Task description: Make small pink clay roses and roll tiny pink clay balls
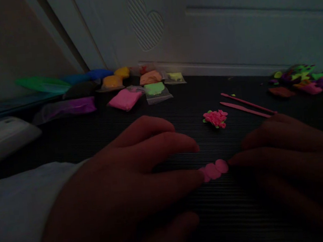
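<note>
Small flat pink clay discs (214, 169) lie overlapping in a short row on the dark ribbed mat (155, 114). My left hand (133, 178) rests on the mat with fingers stretched out, a fingertip touching the left end of the discs. My right hand (292, 161) lies opposite, a fingertip touching the right end of the row. Just beyond the discs sits a finished pink clay flower (216, 118) with a bit of green at its edge. The light is very dim.
Several bags of coloured clay (124, 98) lie at the back left, near a white door (197, 21). Two pink modelling sticks (246, 106) lie right of the flower. Colourful clay figures (304, 79) stand at the far right. A pale object (1, 137) sits at the left edge.
</note>
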`<state>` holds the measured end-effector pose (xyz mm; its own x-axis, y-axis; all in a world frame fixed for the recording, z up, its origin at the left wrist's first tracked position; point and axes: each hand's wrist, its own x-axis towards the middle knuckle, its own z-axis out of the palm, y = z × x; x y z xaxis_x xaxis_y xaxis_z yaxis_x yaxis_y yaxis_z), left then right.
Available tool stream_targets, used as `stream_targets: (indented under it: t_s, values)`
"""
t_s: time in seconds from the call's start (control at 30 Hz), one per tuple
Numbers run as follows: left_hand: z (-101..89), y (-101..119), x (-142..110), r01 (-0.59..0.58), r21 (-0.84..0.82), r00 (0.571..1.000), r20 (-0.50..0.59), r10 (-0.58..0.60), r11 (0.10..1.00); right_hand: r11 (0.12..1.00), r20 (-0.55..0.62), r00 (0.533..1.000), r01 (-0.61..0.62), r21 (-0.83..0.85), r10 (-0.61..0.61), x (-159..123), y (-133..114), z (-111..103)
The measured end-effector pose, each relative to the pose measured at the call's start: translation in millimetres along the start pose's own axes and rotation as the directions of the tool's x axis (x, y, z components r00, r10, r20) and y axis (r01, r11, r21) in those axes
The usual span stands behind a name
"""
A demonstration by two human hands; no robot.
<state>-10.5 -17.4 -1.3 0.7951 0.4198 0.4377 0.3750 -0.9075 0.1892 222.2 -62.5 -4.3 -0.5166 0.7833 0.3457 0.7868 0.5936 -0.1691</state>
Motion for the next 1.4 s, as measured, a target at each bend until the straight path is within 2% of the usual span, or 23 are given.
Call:
stream_targets:
  t_s: [0.17, 0.47, 0.83, 0.97, 1.1, 1.27, 1.4]
  values:
    - [6.1, 1, -2, 0.061, 0.067, 0.986, 0.153, -0.071, 0.996, 1.000, -0.035, 0.999, 0.002, -0.021, -0.003, 2, -1, 1]
    - [9.5, 0, 0, 0.078, 0.018, 0.971, 0.226, -0.080, 0.997, 0.995, -0.066, 0.996, 0.048, -0.093, -0.054, 9, -7, 3]
    - [9.4, 1, 0, 0.092, 0.048, 0.963, 0.250, -0.102, 0.995, 0.993, -0.019, 0.999, 0.040, 0.112, -0.038, 3, -3, -2]
    - [10.0, 2, -1, 0.087, 0.043, 0.969, 0.230, -0.095, 0.995, 0.992, -0.015, 0.999, 0.046, 0.117, -0.044, 3, -3, -2]
    - [10.7, 1, -1, 0.095, 0.020, 0.969, 0.226, -0.097, 0.995, 0.997, -0.037, 0.999, -0.005, 0.082, 0.008, 3, -2, 0]
    - [12.8, 0, 0, 0.063, 0.004, 0.980, 0.189, -0.062, 0.998, 0.995, -0.033, 0.998, 0.053, 0.089, -0.050, 5, -1, 1]
    - [14.2, 0, -1, 0.070, 0.005, 0.984, 0.164, -0.070, 0.998, 0.994, -0.026, 1.000, -0.002, 0.114, 0.005, 5, -4, 0]
